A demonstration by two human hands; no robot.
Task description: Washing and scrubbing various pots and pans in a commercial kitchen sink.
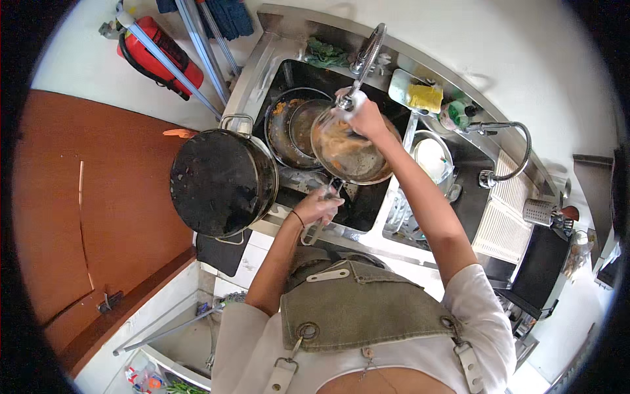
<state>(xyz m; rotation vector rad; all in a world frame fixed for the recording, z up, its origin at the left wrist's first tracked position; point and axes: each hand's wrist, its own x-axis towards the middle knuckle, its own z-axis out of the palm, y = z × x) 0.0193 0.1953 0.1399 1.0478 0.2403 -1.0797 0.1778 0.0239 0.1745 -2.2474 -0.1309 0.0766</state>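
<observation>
My left hand [320,207] is closed around the long handle of a frying pan [357,157], tilted over the left sink basin [366,212]. Brownish liquid or residue covers part of the pan's inside. At the spring-hose faucet [373,49], my right hand [366,118] grips the spray head [344,102], just above the pan. White suds or something white covers part of that hand. Left of the held pan, a larger dark pan [278,133] lies in the basin with orange food bits and murky liquid inside.
A large pot [221,182] with a blackened bottom stands upside down at the sink's left edge. The right basin holds a bowl [430,157] and other dishes. Behind are a yellow sponge [425,98] in a tray and a second faucet [524,147]. A ribbed drainboard [504,221] lies right.
</observation>
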